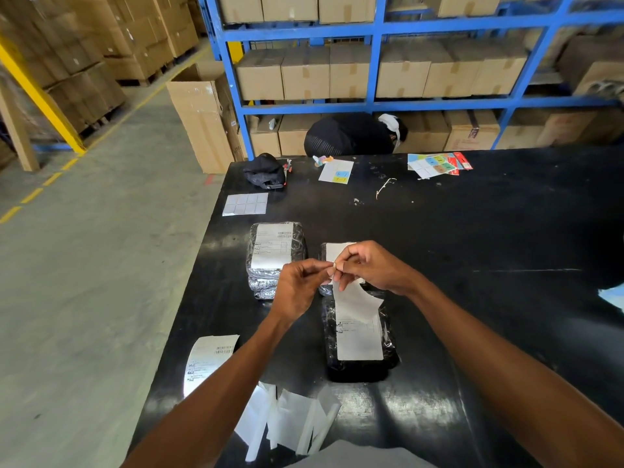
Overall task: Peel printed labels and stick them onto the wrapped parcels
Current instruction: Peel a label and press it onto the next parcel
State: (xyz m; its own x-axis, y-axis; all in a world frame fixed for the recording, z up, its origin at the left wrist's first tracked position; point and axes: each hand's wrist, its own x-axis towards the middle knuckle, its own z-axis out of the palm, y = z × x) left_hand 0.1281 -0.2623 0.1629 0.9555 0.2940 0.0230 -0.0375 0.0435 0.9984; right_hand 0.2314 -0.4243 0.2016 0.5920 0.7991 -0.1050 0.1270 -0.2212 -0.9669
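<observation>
Your left hand (300, 285) and right hand (374, 268) together pinch 1 label (356, 302), mid-peel; far parcel (299, 244) and near parcel (358, 369) labelled; label strip (209, 359) waits.

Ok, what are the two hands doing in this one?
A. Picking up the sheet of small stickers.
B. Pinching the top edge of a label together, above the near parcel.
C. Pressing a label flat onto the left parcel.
B: the left hand and right hand meet fingertip to fingertip on the top of the label, which hangs down over the near parcel.
</observation>
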